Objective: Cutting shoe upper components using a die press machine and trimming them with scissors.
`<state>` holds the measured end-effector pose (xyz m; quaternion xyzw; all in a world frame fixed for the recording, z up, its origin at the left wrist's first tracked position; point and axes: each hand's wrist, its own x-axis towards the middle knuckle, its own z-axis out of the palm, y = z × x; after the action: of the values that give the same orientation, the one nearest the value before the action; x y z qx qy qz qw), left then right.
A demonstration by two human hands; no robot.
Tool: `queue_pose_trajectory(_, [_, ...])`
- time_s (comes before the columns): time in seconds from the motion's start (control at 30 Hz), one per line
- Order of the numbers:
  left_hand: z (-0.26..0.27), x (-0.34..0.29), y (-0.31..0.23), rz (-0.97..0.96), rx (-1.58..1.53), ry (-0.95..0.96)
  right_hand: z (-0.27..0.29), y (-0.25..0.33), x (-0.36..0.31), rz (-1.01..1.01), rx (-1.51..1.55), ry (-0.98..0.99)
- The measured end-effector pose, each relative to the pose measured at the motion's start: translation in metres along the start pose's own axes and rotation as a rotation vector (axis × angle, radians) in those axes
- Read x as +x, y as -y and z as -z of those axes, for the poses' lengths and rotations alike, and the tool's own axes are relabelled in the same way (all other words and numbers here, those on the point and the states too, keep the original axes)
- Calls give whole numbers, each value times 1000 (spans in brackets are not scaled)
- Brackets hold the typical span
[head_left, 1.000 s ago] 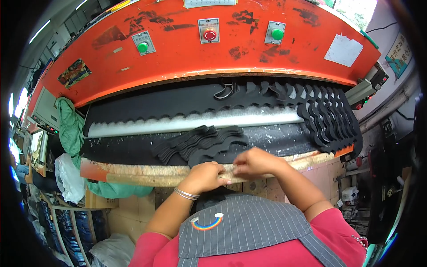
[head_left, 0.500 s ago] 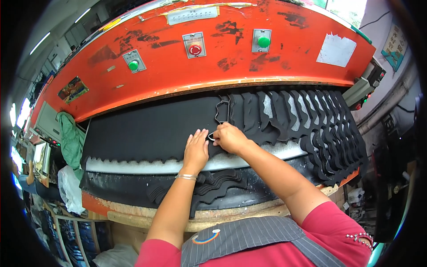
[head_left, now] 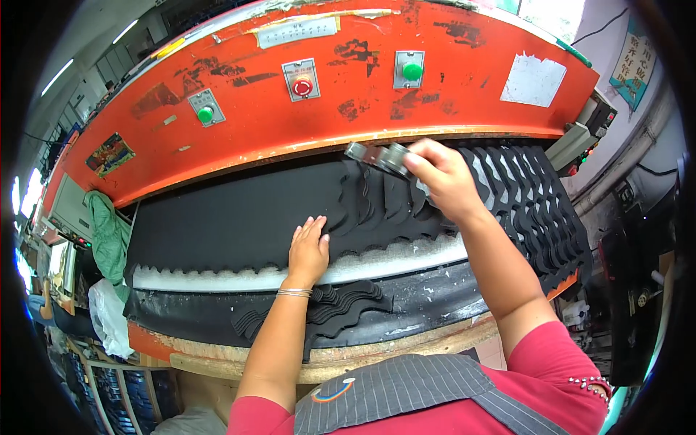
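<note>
By the fingers of the right hand point(head_left: 448, 185), a shiny metal cutter point(head_left: 378, 157) is gripped near the back edge of the black sheet point(head_left: 225, 217). The left hand point(head_left: 309, 255) is laid flat on top of the sheet, its fingers open. A pile of wavy black pieces point(head_left: 346, 306) is set on the desk point(head_left: 428, 293) in front of the sheet. Behind the sheet, a red machine point(head_left: 239, 109) with two green buttons point(head_left: 412, 71) and one red button point(head_left: 301, 86) is seen.
</note>
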<state>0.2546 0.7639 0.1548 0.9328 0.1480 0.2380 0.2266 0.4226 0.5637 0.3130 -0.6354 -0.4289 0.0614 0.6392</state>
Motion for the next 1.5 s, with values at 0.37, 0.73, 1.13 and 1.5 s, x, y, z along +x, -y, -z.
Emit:
queue_pose_trajectory(0.37, [3,-26,-152,703,-2001,177,0,12,-188,165,-72,281])
queue_pose_trajectory(0.73, [21,-83,-199,211,-1547,323,-10,2,-239,2,-218,136])
queue_pose_trajectory(1.13, [75,-101,-150,1,-569,255,-54,41,-209,-97,-313,490])
queue_pose_trajectory(1.5, [166,-96,-13,176,255,95,-57,12,-162,-93,-628,231])
